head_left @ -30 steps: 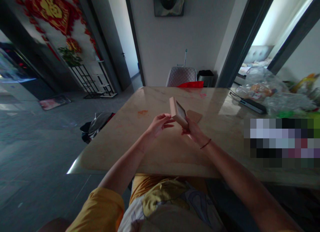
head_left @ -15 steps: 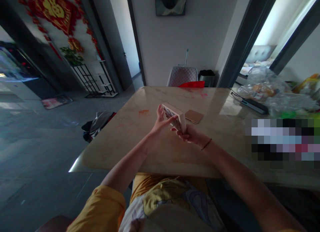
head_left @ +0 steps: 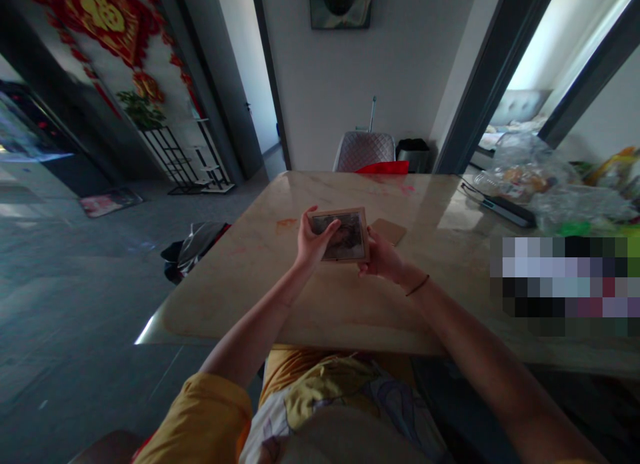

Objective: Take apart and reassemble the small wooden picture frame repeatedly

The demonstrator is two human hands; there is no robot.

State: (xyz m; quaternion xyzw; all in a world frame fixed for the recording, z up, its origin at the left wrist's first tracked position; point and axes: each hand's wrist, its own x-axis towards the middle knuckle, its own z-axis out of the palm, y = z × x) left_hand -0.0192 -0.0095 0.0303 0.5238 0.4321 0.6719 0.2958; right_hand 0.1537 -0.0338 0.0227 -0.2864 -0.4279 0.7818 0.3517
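Above the middle of the table I hold a small picture frame in both hands, its light wooden border around a dark picture that faces up toward me. My left hand grips the left side, with the thumb lying across the picture and the fingers around the edge. At the lower right corner, my right hand is closed on the border, some of its fingers hidden behind. A thin brown rectangular panel lies flat on the table just beyond my right hand, partly covered by it.
The marble-patterned table spreads in front of me. Plastic bags and a dark elongated device with a cord lie on the right, near a blurred-out patch. A quilted chair with something red stands behind the far edge.
The picture frame has turned from a tilted, edge-on pose so its picture now faces me. My left hand has moved slightly left and closed on its left side.
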